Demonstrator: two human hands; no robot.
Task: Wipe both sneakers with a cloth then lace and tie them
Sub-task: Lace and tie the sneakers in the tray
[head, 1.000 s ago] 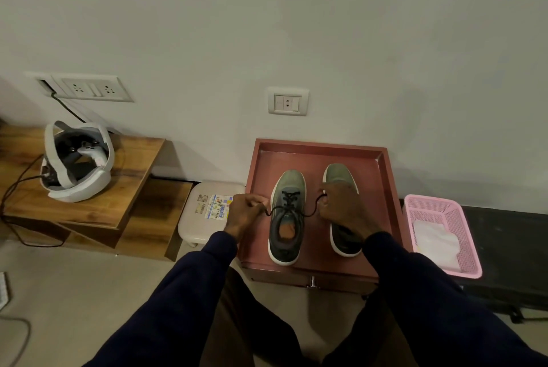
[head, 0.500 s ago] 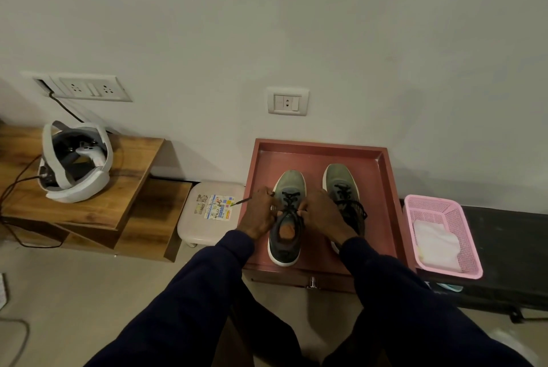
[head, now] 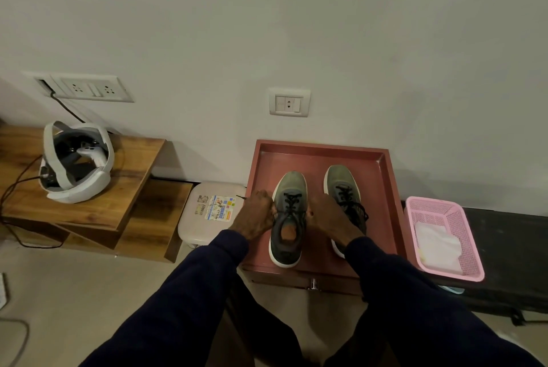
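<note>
Two grey-green sneakers with white soles stand side by side, toes toward the wall, in a red-brown tray (head: 320, 150). The left sneaker (head: 289, 188) has black laces. My left hand (head: 256, 215) pinches a black lace end at this shoe's left side, the lace tip sticking out to the left. My right hand (head: 326, 215) grips the lace at the shoe's right side and partly covers the right sneaker (head: 341, 182), whose black laces lie tied in a bow. A white cloth (head: 437, 245) lies in a pink basket (head: 462, 218).
The tray tops a small cabinet with a drawer knob (head: 312, 283). A beige stool (head: 207, 218) with stickers stands left of it. A wooden shelf (head: 127, 188) carries a white VR headset (head: 75, 162) with cables. A black bench (head: 510, 236) bears the basket.
Both hands, pulled apart with the lace stretched one second ago, have come in close against the left sneaker's sides. The right sneaker's laces are uncovered again.
</note>
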